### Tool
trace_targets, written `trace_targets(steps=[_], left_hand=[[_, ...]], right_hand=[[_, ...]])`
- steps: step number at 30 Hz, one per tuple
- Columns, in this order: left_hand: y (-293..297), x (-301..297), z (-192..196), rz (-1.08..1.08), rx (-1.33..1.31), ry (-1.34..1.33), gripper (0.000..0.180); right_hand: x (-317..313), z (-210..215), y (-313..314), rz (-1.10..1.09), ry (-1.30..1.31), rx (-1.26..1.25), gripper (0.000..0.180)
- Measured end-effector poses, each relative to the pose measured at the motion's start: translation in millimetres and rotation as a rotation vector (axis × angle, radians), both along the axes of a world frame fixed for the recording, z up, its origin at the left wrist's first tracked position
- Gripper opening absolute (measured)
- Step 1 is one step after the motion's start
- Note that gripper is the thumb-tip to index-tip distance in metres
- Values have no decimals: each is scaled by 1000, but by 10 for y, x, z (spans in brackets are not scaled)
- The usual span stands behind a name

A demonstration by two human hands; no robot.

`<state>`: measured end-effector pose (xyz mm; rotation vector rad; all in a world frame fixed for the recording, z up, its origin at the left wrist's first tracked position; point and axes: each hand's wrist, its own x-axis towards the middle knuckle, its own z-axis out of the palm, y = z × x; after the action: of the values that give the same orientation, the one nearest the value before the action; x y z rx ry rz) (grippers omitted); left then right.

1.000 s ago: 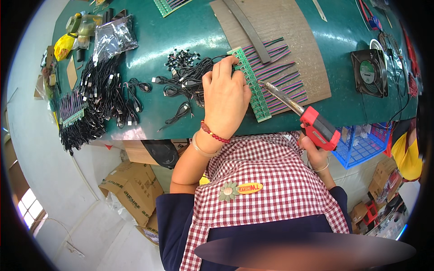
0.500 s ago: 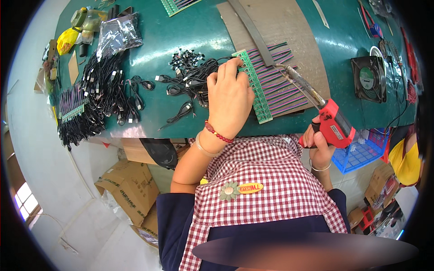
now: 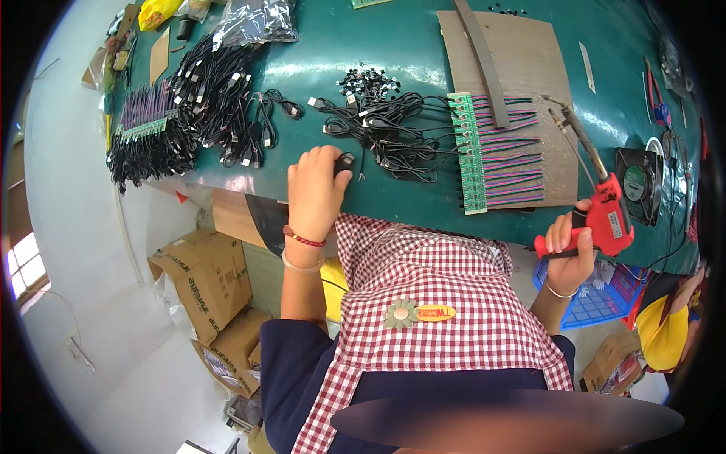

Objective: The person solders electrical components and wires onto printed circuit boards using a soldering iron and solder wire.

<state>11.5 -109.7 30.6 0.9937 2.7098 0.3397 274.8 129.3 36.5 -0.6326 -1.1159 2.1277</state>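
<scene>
My left hand [image 3: 311,191] is at the table's front edge, its fingers closed on a small coiled black cable [image 3: 345,161]. My right hand [image 3: 572,246] grips a red soldering gun [image 3: 607,219] by its handle. The gun's tip points up and left, held over the right side of a brown board [image 3: 560,98]. A strip of green circuit boards [image 3: 470,163] lies on that board's left edge, with thin pink, green and dark wires [image 3: 514,163] running right from it. A flat metal bar [image 3: 480,57] rests across the upper wires. Black cables [image 3: 401,136] lead to the strip's upper left side.
Bundled black cables [image 3: 215,91] and a finished-looking wired strip [image 3: 144,130] lie at the left. Small black parts [image 3: 367,82] are heaped behind the middle cables. A black fan [image 3: 637,185] stands at the right. A blue crate [image 3: 597,303] sits below the table edge.
My left hand has left the circuit board strip and moved left and nearer to me, taking hold of a coiled cable. The view has shifted left; my right hand still holds the soldering gun.
</scene>
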Motion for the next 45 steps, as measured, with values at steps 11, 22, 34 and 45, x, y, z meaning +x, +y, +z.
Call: trace_targets(steps=[11, 22, 34, 45], left_hand=[[585, 297, 294, 399, 1532, -1099, 15], [1037, 801, 203, 397, 1441, -1179, 16], [964, 1035, 269, -281, 812, -632, 12], [1130, 1058, 263, -173, 921, -1014, 4]], right_hand=[[-234, 505, -26, -185, -115, 292, 41], [-627, 222, -374, 13, -291, 366, 37], [-451, 264, -494, -16, -364, 493, 34], [-542, 750, -85, -318, -76, 212, 32]])
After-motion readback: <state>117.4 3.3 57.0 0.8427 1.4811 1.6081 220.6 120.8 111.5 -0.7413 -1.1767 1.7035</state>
